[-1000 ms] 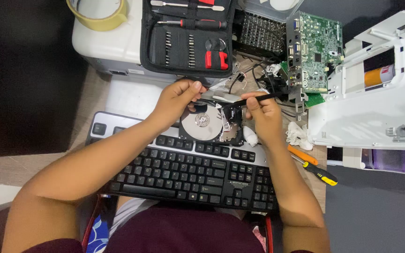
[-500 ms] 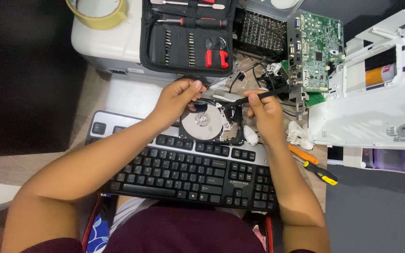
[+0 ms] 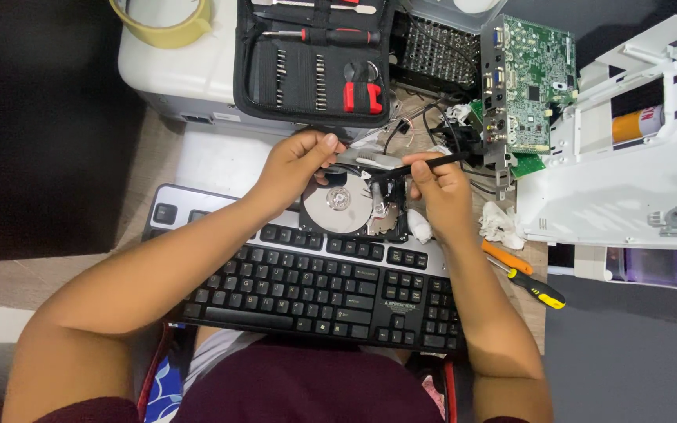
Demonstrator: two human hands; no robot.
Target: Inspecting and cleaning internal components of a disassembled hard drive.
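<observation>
An opened hard disk drive [image 3: 348, 207] with a shiny round platter rests on the top edge of a black keyboard [image 3: 315, 286]. My left hand [image 3: 295, 166] grips the drive's upper left corner with curled fingers. My right hand [image 3: 436, 192] is shut on a thin black tool [image 3: 421, 164], held like a pen. The tool's tip points left and down at the drive's arm area beside the platter.
A black zip case of screwdriver bits [image 3: 313, 59] lies open on a white box [image 3: 174, 70] with a roll of tape [image 3: 162, 16]. A green circuit board [image 3: 528, 78] and a white plastic casing [image 3: 628, 157] stand at right. Two screwdrivers [image 3: 523, 274] lie beside the keyboard.
Both hands stay on the drive. My right hand and its tool have shifted very slightly over the drive's arm area.
</observation>
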